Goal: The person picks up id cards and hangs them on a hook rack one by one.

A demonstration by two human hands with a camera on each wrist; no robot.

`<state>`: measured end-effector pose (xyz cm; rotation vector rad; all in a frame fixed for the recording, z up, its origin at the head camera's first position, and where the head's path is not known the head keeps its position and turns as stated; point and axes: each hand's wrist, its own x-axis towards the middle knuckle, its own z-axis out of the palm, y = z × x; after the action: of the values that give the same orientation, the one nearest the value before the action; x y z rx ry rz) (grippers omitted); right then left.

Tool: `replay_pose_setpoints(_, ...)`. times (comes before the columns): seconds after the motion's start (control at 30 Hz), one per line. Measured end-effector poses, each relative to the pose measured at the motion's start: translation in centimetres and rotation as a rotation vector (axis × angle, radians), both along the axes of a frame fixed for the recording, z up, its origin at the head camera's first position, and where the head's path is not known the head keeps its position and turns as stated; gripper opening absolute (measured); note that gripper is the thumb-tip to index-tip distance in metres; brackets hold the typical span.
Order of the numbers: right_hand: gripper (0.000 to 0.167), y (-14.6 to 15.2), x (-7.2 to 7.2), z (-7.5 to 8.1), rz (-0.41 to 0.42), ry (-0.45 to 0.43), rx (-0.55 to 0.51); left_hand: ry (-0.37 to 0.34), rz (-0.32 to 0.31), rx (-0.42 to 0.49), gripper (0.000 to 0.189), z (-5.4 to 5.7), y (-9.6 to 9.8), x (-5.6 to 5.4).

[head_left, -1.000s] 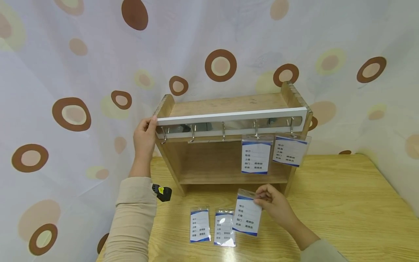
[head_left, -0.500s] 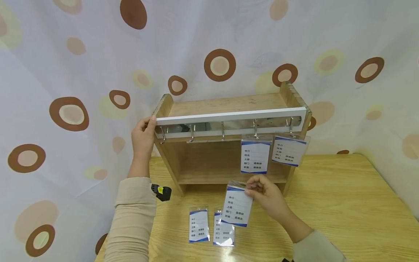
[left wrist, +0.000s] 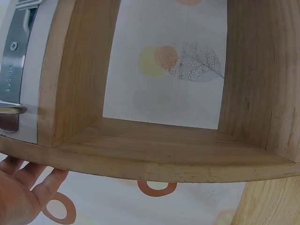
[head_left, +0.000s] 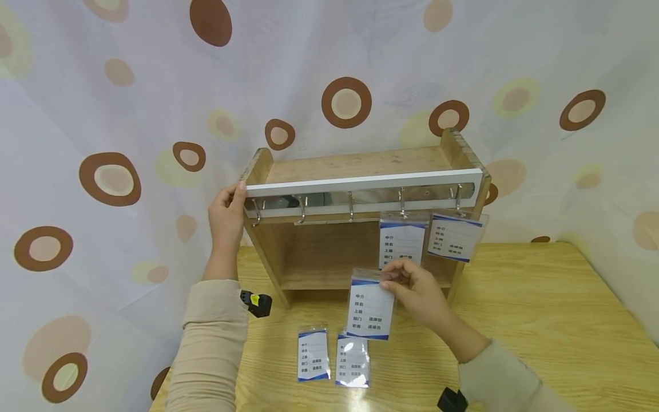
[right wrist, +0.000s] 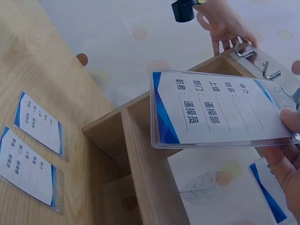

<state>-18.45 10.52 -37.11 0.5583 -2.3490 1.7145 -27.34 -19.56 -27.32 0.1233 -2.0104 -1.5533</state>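
Observation:
My right hand (head_left: 414, 292) pinches a clear-sleeved name badge (head_left: 369, 312) by its upper right corner. The badge is raised in front of the wooden shelf (head_left: 329, 257), below the hook rail (head_left: 329, 186). In the right wrist view, thumb and fingers grip the badge's slotted end. My left hand (head_left: 226, 214) holds the shelf's upper left corner, thumb at the rail's end and fingers against the outer side board. Two badges hang from the right-hand hooks: one upright badge (head_left: 403, 237), partly behind my right hand, and a tilted badge (head_left: 455, 237) at the far right.
Two more badges, the left badge (head_left: 313, 355) and the right badge (head_left: 353, 363), lie side by side on the wooden table (head_left: 556, 309). Three hooks on the left, including the middle hook (head_left: 351, 207), carry nothing. A spotted curtain (head_left: 401, 51) stands behind the shelf.
My right hand has lifted the badge up and slightly left, from beside the table badges to in front of the shelf. My left hand has stayed at the shelf's corner.

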Motion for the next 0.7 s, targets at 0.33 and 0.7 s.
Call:
replay_pose_setpoints(0.33,0.016,-0.5,-0.9,1.6,0.015,0.022,0.008,-0.007,0.002,0.003,0.04,-0.1,-0.1,0.0)
replay_pose_setpoints(0.7,0.017,-1.1,-2.3,2.8,0.009,0.022,-0.008,-0.008,0.002,0.006,0.041,-0.1,-0.2,-0.1)
